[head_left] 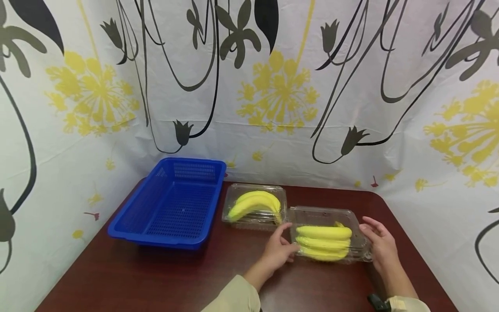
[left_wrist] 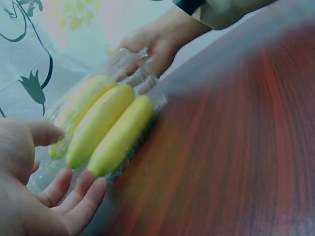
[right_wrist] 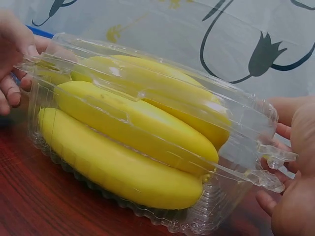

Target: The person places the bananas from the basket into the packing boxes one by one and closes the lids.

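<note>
A clear plastic clamshell box (head_left: 316, 214) with several yellow bananas (head_left: 323, 233) inside is held between my two hands, close over the table. My left hand (head_left: 277, 251) grips its left end, thumb on the upper edge and fingers below. At the opposite end, my right hand (head_left: 383, 249) grips the side by the corner tabs (right_wrist: 269, 180). The lid lies down over the bananas, and in the right wrist view the box tilts. Just behind and left of it, a second clear clamshell box (head_left: 255, 187) with bananas (head_left: 254, 204) rests on the table.
A blue plastic basket (head_left: 156, 239) with slotted walls stands on the left of the dark red-brown table (head_left: 230, 260); no items show inside it. A white cloth (head_left: 218, 143) with flower patterns hangs behind the table and along both sides.
</note>
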A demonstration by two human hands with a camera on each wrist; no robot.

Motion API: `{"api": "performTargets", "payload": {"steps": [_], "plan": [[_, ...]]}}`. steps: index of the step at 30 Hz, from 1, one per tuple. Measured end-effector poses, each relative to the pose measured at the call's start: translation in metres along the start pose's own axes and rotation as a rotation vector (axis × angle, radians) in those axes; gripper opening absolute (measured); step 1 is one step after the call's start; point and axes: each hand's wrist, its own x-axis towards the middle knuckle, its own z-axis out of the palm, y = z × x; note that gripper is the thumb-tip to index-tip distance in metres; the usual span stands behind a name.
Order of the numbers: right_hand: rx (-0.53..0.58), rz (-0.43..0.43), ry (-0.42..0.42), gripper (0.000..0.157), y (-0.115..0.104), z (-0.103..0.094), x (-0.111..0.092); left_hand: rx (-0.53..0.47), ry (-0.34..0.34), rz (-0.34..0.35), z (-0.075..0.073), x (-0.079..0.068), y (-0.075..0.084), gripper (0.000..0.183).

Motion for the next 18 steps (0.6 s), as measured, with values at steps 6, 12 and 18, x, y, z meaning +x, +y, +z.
{"api": "performTargets", "payload": {"steps": [6,12,18], "plan": [[-0.107,0.001,0.027,0.048,0.002,-0.002,-0.003,-0.152,-0.042,-0.043,0.005,0.01,-0.014,0.07],[-0.16,-0.01,0.069,0.045,0.0,0.0,-0.005,-0.212,-0.035,-0.045,0.009,0.021,-0.03,0.075],[-0.43,0.045,0.216,0.044,-0.01,0.01,-0.007,-0.207,-0.011,-0.046,0.013,0.028,-0.04,0.079]]}}
